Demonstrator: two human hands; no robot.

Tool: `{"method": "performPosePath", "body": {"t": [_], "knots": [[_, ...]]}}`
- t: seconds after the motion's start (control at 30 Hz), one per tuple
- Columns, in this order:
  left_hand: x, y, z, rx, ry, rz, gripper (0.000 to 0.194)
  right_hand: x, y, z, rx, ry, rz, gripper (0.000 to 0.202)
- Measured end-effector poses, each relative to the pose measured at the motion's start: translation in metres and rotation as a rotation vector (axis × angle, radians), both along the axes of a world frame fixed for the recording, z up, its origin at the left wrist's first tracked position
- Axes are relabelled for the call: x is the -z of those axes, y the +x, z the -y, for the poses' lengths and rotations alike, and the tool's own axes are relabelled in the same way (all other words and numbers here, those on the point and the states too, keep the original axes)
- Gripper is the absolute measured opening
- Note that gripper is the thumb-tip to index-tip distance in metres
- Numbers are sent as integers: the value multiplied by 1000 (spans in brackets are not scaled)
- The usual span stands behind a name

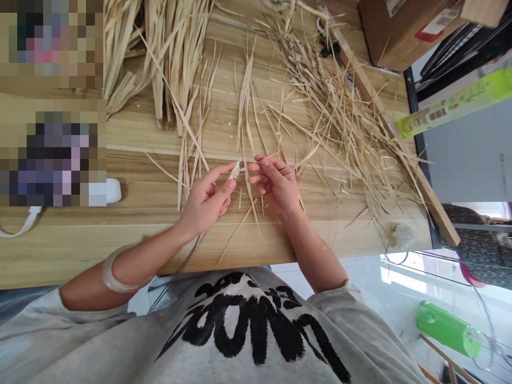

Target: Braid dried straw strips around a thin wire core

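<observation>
My left hand (208,200) pinches a small pale woven piece (235,169) between thumb and fingertips, its narrow tip pointing up. Just to the right is my right hand (277,180), thumb and index finger pressed together near the woven piece; whether a thin strand lies between them is too small to tell. Its other fingers are curled loosely. Long flat dried strips (245,96) lie on the wooden table (136,229) beyond and below both hands.
Bundles of wide strips (176,58) lie at the back left, a tangled heap of thin strips (340,106) at the right. A wooden bar (432,200) runs along the right edge, near a cardboard box (404,32) and a yellow-green tube (452,104). A white object (110,191) sits left.
</observation>
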State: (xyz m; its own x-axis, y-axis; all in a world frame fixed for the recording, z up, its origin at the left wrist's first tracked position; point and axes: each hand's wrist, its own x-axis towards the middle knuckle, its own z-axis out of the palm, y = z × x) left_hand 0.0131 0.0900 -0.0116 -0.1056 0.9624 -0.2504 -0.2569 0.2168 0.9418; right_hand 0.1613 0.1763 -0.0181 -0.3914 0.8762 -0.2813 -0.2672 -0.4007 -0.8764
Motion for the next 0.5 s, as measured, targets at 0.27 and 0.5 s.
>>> {"method": "performPosePath", "body": {"t": [0.27, 0.5], "knots": [[2, -2, -1, -12, 6, 8, 50, -2, 1, -1, -98, -60, -20, 29], [1, -1, 0, -5, 8, -11, 49, 1, -2, 0, 3, -96, -114, 31]]}}
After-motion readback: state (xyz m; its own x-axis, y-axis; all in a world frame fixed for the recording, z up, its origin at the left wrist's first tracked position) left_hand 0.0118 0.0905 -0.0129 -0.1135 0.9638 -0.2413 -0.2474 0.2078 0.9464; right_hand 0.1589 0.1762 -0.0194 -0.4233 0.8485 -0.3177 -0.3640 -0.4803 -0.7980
